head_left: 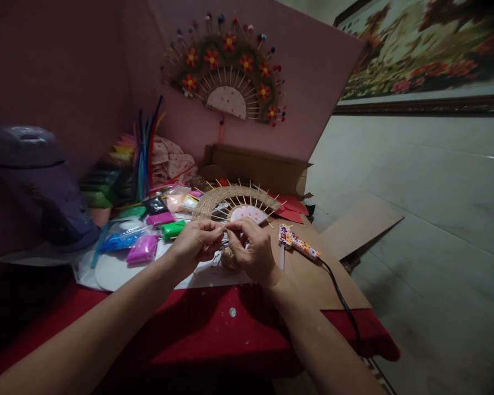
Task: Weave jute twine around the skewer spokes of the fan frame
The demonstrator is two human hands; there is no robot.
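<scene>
A half-round fan (235,204) of wooden sticks wound with jute twine lies on the table, its white dotted centre facing me. My left hand (195,244) and my right hand (252,251) meet at its near edge, fingertips pinched together on a thin strand of twine. A ball of twine (229,259) sits just under my right hand. A glue gun (298,242) with a flowered pattern lies to the right, its black cord trailing off the table.
Bags of coloured clay (143,248) and pipe cleaners (146,148) lie at the left, beside a purple appliance (41,186). A finished fan with red flowers (228,71) hangs on the pink board. Red paper (290,208), cardboard (360,225), red tablecloth (214,329).
</scene>
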